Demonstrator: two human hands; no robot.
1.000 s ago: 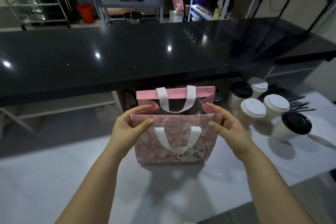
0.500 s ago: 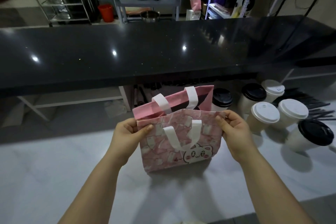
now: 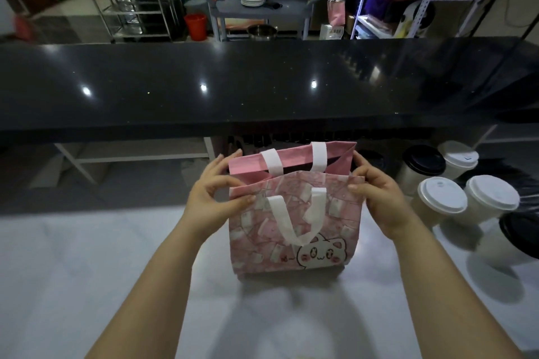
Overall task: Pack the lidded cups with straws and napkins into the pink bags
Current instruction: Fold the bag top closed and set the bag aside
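Observation:
A pink bag with white handles and a cartoon cat face stands upright on the white table in front of me. My left hand pinches the bag's top rim at its left side. At the right side my right hand pinches the rim too, and the mouth is held open. Several lidded paper cups stand to the right: one with a white lid, another white-lidded one, and a black-lidded one behind them. Dark straws lie behind the cups.
A long black counter runs across just beyond the table, overhanging its far edge. Another black-lidded cup sits at the far right edge of view. Shelving racks and a grey cart stand in the room behind.
The bag's near side has been pulled toward me and its mouth has opened wider. Both hands kept their hold on the rim's ends.

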